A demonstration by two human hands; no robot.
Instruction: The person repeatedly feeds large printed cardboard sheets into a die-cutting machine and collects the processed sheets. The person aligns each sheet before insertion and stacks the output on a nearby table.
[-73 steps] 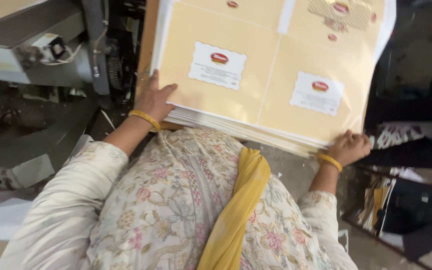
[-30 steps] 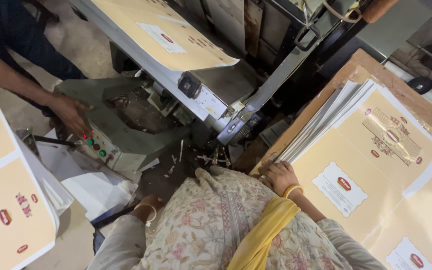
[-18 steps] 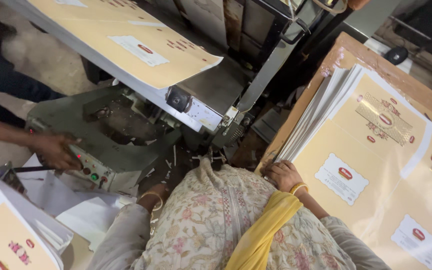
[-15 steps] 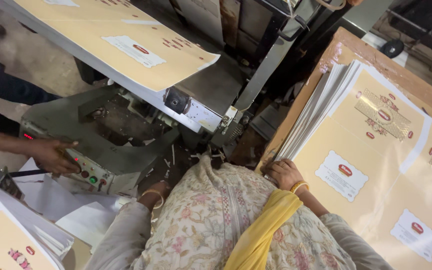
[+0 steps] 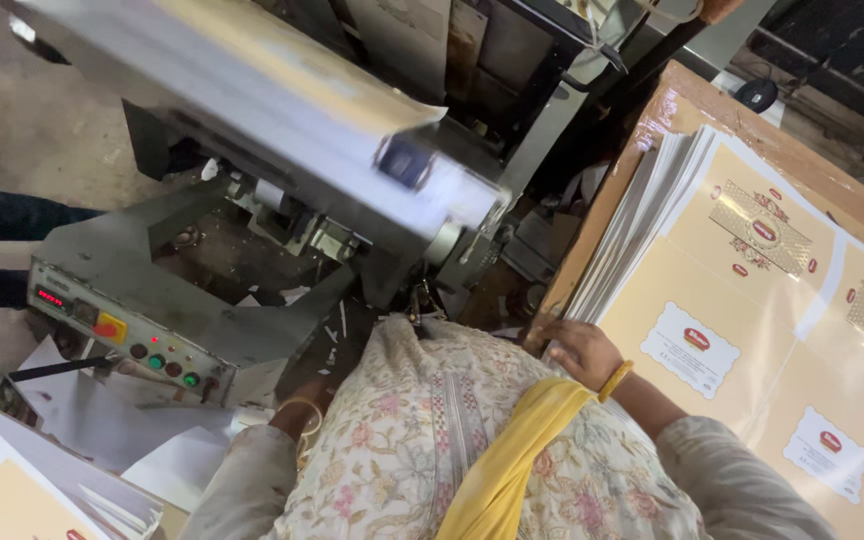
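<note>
Fingers of right hand [image 5: 582, 352] curled on near corner of stack of printed cream sheets [image 5: 752, 300], stack at 3 o'clock on brown board [image 5: 672, 100]. Left hand hidden below body, only wrist with bangle [image 5: 304, 412] at 7 o'clock; grip cannot tell. Grey machine [image 5: 252, 150] at 11 o'clock, control panel [image 5: 122, 335] at 9.
</note>
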